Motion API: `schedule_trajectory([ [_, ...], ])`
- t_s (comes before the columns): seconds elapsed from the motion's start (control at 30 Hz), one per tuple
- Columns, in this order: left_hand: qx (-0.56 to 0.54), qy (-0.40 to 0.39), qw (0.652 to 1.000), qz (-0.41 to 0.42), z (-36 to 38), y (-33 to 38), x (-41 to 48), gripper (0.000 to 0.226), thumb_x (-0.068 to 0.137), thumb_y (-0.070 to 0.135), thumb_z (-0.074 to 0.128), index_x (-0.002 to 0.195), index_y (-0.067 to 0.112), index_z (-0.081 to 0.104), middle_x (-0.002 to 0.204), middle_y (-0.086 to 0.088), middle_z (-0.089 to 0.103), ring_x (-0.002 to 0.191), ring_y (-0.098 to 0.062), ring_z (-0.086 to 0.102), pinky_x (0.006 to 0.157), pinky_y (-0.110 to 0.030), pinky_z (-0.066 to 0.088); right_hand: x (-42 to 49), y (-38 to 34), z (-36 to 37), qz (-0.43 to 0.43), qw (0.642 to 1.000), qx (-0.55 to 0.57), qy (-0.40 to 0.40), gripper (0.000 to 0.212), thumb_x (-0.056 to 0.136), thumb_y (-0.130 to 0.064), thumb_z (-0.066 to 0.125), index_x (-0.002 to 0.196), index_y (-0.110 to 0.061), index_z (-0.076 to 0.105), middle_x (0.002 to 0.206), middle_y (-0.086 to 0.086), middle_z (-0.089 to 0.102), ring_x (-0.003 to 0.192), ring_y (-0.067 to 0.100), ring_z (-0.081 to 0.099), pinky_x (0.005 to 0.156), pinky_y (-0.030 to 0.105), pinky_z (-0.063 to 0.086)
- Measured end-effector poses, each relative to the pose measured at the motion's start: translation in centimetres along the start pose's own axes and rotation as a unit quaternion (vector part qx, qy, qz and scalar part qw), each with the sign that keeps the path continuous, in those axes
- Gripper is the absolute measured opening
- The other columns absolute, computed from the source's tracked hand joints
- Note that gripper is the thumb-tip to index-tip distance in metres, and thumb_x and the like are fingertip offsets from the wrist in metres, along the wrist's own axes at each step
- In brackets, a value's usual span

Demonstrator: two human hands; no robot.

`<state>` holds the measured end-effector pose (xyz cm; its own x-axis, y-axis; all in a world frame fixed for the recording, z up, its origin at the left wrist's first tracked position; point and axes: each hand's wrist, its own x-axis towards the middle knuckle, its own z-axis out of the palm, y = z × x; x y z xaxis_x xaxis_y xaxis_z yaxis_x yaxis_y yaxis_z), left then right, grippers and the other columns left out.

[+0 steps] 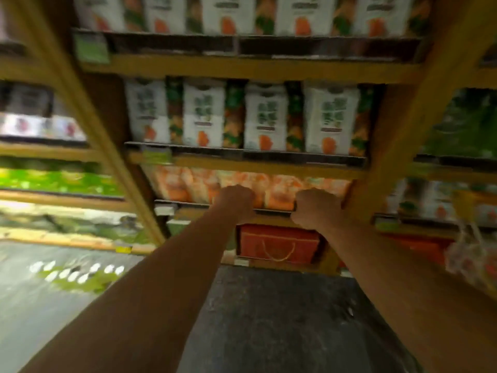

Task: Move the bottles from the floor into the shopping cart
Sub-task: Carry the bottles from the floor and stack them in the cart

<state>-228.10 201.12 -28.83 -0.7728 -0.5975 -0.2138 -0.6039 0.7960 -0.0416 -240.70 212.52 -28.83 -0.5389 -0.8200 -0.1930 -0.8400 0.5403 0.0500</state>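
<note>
The view is blurred by motion. A pack of several bottles (78, 273) with white caps and green wrap stands on the grey floor at the left. Both my arms reach straight ahead to a wooden shelf unit. My left hand (236, 203) and my right hand (317, 208) are at the front edge of a low shelf (274, 212) that holds orange packs (277, 192). I see only the backs of both hands; the fingers curl away out of sight, and whether they hold anything is hidden. No shopping cart is in view.
Wooden shelves (242, 67) with white and orange cartons (266, 117) fill the view ahead. A red box with a cord handle (279, 244) sits on the lowest level. Small bagged goods (470, 254) hang at the right. Dark floor (269, 319) lies below my arms.
</note>
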Motion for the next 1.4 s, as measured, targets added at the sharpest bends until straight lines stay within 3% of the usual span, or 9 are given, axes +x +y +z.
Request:
schedule_trajectory([
  [0.27, -0.085, -0.010, 0.961, -0.262, 4.6, -15.8, -9.4, 0.036, 0.089, 0.032, 0.054, 0.123, 0.021, 0.058, 0.129, -0.005, 0.055, 0.121, -0.026, 0.053, 0.094, -0.036, 0.045, 5.2, -19.0, 0.0, -0.248, 0.967, -0.056, -0.015, 0.024, 0.090, -0.028, 0.054, 0.110, -0.015, 0.058, 0.096, 0.004, 0.055, 0.095, 0.027, 0.059, 0.073, 0.033, 0.044],
  [0.37, -0.082, -0.031, 0.943, -0.320, 7.0, -20.8, -13.3, 0.035, 0.089, 0.031, 0.054, 0.123, 0.022, 0.059, 0.126, -0.004, 0.057, 0.117, -0.025, 0.056, 0.090, -0.036, 0.047, 5.0, -26.6, 0.7, -0.315, 0.946, -0.081, -0.020, 0.025, 0.091, -0.026, 0.050, 0.113, -0.016, 0.058, 0.115, 0.006, 0.061, 0.107, 0.028, 0.058, 0.081, 0.035, 0.045],
  [0.5, -0.084, -0.043, 0.926, -0.366, 9.9, -28.1, -17.4, 0.034, 0.090, 0.033, 0.055, 0.121, 0.021, 0.059, 0.121, -0.005, 0.060, 0.113, -0.026, 0.059, 0.083, -0.033, 0.047, 4.7, -36.6, 2.1, -0.372, 0.922, -0.103, -0.017, 0.025, 0.091, -0.030, 0.053, 0.111, -0.016, 0.058, 0.116, 0.006, 0.062, 0.105, 0.027, 0.060, 0.079, 0.034, 0.046],
  [0.63, -0.087, -0.062, 0.918, -0.382, 12.1, -35.5, -19.6, 0.030, 0.089, 0.028, 0.056, 0.116, 0.019, 0.062, 0.115, -0.004, 0.062, 0.106, -0.024, 0.061, 0.072, -0.030, 0.044, 5.1, -45.2, 3.0, -0.395, 0.912, -0.104, -0.039, 0.028, 0.092, -0.028, 0.051, 0.117, -0.014, 0.056, 0.120, 0.007, 0.059, 0.109, 0.027, 0.058, 0.073, 0.031, 0.041],
  [0.8, -0.098, -0.076, 0.917, -0.379, 15.7, -43.4, -18.6, 0.032, 0.090, 0.031, 0.055, 0.120, 0.019, 0.060, 0.117, -0.003, 0.061, 0.108, -0.023, 0.060, 0.080, -0.032, 0.048, 8.5, -52.6, 5.2, -0.401, 0.909, -0.091, -0.063, 0.026, 0.091, -0.027, 0.051, 0.112, -0.014, 0.057, 0.116, 0.007, 0.060, 0.106, 0.028, 0.059, 0.075, 0.031, 0.043],
  [1.13, -0.141, -0.111, 0.931, -0.318, 26.5, -55.0, -5.8, 0.031, 0.091, 0.028, 0.053, 0.121, 0.018, 0.057, 0.118, -0.005, 0.061, 0.109, -0.026, 0.059, 0.079, -0.033, 0.048, 23.3, -61.5, 15.0, -0.353, 0.923, -0.065, -0.135, 0.030, 0.091, -0.033, 0.054, 0.113, -0.013, 0.057, 0.116, 0.008, 0.060, 0.109, 0.028, 0.057, 0.084, 0.036, 0.049],
  [1.4, -0.164, -0.170, 0.936, -0.261, 39.0, -61.3, 3.1, 0.028, 0.093, 0.029, 0.052, 0.117, 0.017, 0.058, 0.114, -0.006, 0.063, 0.105, -0.025, 0.061, 0.077, -0.032, 0.046, 32.7, -66.1, 26.8, -0.304, 0.930, -0.028, -0.206, 0.029, 0.093, -0.038, 0.052, 0.109, -0.014, 0.056, 0.109, 0.009, 0.062, 0.102, 0.029, 0.059, 0.079, 0.034, 0.048],
])
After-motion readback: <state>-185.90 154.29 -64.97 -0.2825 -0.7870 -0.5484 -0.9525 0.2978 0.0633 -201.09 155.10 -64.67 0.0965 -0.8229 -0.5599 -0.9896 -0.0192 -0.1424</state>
